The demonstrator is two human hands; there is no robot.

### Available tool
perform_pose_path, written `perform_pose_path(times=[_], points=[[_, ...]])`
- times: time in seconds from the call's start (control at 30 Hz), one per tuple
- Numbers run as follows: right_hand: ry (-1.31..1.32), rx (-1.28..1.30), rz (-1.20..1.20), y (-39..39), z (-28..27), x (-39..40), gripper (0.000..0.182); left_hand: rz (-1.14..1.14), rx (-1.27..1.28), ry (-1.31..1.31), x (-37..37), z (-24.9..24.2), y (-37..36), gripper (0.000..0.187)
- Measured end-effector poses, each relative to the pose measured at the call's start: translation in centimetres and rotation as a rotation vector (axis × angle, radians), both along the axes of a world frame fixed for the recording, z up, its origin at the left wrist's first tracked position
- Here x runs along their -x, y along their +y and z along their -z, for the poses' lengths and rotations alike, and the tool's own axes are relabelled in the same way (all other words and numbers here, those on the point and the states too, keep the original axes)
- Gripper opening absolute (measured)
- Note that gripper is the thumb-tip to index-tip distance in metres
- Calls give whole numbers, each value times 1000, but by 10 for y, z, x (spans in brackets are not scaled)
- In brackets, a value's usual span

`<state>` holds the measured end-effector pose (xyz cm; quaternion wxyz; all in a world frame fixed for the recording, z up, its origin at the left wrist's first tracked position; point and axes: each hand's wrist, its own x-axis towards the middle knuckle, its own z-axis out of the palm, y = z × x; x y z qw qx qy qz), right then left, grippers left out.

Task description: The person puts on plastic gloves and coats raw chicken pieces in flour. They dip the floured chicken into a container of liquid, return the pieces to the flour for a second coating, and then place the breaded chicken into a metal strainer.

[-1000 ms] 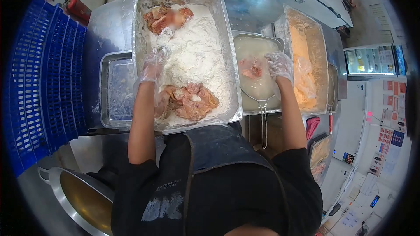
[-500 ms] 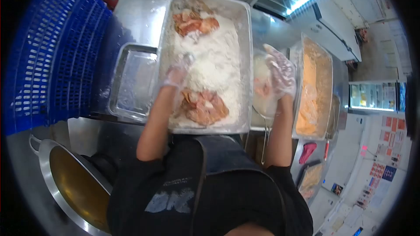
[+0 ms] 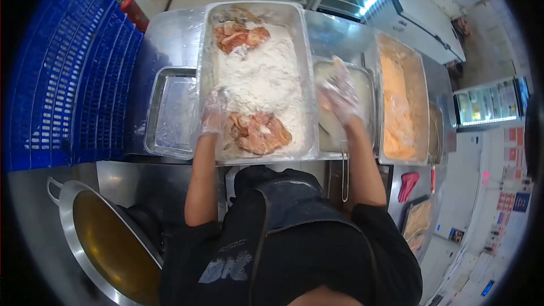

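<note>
A deep metal tray (image 3: 309, 88) holds white flour (image 3: 258, 79), with pieces of raw marinated meat (image 3: 262, 134) at the near end and more meat (image 3: 241, 36) at the far end. My left hand (image 3: 213, 114), in a clear plastic glove, is at the tray's left inner side beside the nearer meat, fingers loosely extended and holding nothing visible. My right hand (image 3: 340, 92), gloved too and slightly blurred, hovers over a smaller pan of milky liquid (image 3: 358, 73) with its fingers stretched out. Something pinkish shows at its left edge. A wire handle (image 3: 345, 178) sticks out of this pan.
To the right stands a tray of orange-coloured powder (image 3: 399, 107). An shallow metal tray (image 3: 173, 107) lies left of the flour, beside blue crates (image 3: 62, 79). A large pan of oil (image 3: 107, 238) sits at lower left. A pink cloth (image 3: 408, 186) lies at right.
My left hand has drawn back from the flour to the tray's left side. My right hand has tilted leftward over the milky liquid. The whole view has shifted a little.
</note>
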<state>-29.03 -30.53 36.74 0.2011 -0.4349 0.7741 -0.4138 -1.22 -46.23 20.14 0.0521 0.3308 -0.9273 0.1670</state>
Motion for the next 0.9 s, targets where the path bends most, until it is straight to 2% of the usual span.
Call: perform_pose_path(times=[0.07,0.1,0.13,0.17,0.2,0.27,0.3,0.33,0.4,0.43,0.5,0.63,0.7,0.77,0.8,0.87,0.9], points=[[277,-408,112,79,-20,13,67,-189,-423,96,-2,-52,20,46],[248,-446,112,124,3,31,60,-190,-413,86,-6,-46,22,46],[219,-483,115,162,26,40,54,-194,-449,185,-12,-29,20,47],[54,-559,114,183,22,31,50,-194,-482,288,-15,-15,17,48],[-112,-629,111,202,18,25,47,-184,-468,284,-15,-7,16,48],[-386,-448,-70,252,120,46,37,-311,-540,351,-20,3,25,47],[-1052,-309,257,233,76,10,35,-306,-531,344,-20,0,32,47],[-1188,-360,235,228,88,10,36,-334,-507,379,-21,-2,40,47],[-1458,-117,234,221,75,-6,39,-368,-478,408,-26,-3,52,48],[-1467,-117,230,220,78,-2,39,-371,-449,387,-30,0,55,47],[-1824,-121,61,210,82,12,36,-373,-413,365,-32,-6,61,47],[-1900,0,-89,190,75,25,29,-344,-340,481,-24,-23,68,41],[-1503,-58,248,180,60,13,26,-319,-344,531,-23,-20,64,39],[-1384,-72,294,178,55,-1,26,-251,-301,591,-23,-22,65,37],[-1271,-83,339,179,52,-4,26,-255,-299,600,-22,-23,67,37],[-1242,-103,310,186,56,-12,26,-296,-332,731,-15,-40,75,38],[-1112,-111,331,191,57,-19,25,-302,-329,742,-16,-41,74,38]])
